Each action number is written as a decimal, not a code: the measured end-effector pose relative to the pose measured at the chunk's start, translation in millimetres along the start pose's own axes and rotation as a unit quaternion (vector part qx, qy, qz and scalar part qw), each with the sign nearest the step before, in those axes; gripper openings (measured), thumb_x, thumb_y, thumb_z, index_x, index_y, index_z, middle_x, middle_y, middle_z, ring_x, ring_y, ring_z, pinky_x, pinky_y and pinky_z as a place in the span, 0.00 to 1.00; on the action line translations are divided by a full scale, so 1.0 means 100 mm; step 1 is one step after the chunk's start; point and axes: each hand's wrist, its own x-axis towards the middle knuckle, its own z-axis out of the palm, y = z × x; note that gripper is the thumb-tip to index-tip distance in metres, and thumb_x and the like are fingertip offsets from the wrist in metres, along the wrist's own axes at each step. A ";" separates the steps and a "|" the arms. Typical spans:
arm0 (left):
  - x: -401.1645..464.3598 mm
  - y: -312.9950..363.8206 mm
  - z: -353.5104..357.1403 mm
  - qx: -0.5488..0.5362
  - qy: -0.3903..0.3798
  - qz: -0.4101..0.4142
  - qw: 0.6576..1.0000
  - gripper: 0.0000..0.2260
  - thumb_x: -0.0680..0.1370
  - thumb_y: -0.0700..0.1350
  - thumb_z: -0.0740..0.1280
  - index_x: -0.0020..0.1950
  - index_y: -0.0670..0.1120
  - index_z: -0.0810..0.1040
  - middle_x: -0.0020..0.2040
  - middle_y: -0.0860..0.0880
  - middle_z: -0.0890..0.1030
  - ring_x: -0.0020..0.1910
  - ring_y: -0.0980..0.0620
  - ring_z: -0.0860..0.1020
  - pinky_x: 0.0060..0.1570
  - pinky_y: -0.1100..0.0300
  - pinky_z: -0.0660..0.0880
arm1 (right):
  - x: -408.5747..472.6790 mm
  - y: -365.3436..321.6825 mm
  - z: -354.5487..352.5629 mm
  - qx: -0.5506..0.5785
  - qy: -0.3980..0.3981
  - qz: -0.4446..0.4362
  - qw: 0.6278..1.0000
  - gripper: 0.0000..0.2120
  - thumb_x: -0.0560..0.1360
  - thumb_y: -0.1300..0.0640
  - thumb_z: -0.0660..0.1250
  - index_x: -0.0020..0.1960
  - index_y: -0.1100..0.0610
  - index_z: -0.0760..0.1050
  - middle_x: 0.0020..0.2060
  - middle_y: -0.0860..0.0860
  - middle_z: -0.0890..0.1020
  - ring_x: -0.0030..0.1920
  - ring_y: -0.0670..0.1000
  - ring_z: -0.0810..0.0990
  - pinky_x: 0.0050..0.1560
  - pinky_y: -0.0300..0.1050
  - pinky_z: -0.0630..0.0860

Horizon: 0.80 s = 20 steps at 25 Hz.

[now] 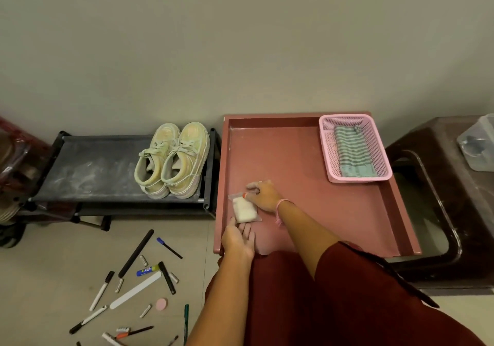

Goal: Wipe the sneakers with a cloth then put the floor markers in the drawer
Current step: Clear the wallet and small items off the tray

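**Two Hands on the Cloth Packet**

Both hands work a clear packet (243,210) holding a white cloth inside the open drawer (320,206). The right hand (263,194) pinches its top edge, probably to tear it; the left hand (238,240) lies flat beneath, fingers straight, steadying it. The sneakers (172,160) wait on the rack (88,169); the markers (101,291) lie scattered on the floor. The drawer's raised rim leaves ample bare bottom.

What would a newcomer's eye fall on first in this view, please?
First the open pink drawer, where both hands handle a small clear packet near its front left corner. Next, pale dusty sneakers on the black rack to the left, and markers scattered on the floor below.
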 end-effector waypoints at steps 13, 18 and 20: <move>-0.14 -0.03 0.09 0.025 -0.131 0.018 0.991 0.12 0.78 0.39 0.67 0.61 0.42 0.74 0.57 0.42 0.79 0.53 0.48 0.79 0.56 0.54 0.74 | -0.49 0.06 -0.46 0.273 0.000 0.052 0.961 0.06 0.73 0.61 0.70 0.48 0.52 0.77 0.38 0.48 0.80 0.36 0.41 0.76 0.34 0.33 0.72; -0.43 -0.13 0.26 0.094 -0.172 0.092 0.976 0.07 0.76 0.35 0.70 0.53 0.41 0.76 0.50 0.42 0.81 0.56 0.46 0.79 0.57 0.53 0.76 | -0.91 0.03 -0.82 0.406 0.046 0.016 0.913 0.07 0.74 0.64 0.68 0.50 0.55 0.78 0.41 0.50 0.81 0.38 0.43 0.79 0.38 0.34 0.78; -0.57 -0.18 0.37 0.105 -0.193 0.109 0.969 0.07 0.75 0.35 0.70 0.52 0.41 0.78 0.53 0.42 0.81 0.56 0.47 0.80 0.54 0.56 0.78 | -1.07 0.05 -0.94 0.457 0.078 0.010 0.886 0.07 0.75 0.65 0.66 0.50 0.55 0.77 0.41 0.50 0.81 0.42 0.44 0.79 0.45 0.37 0.78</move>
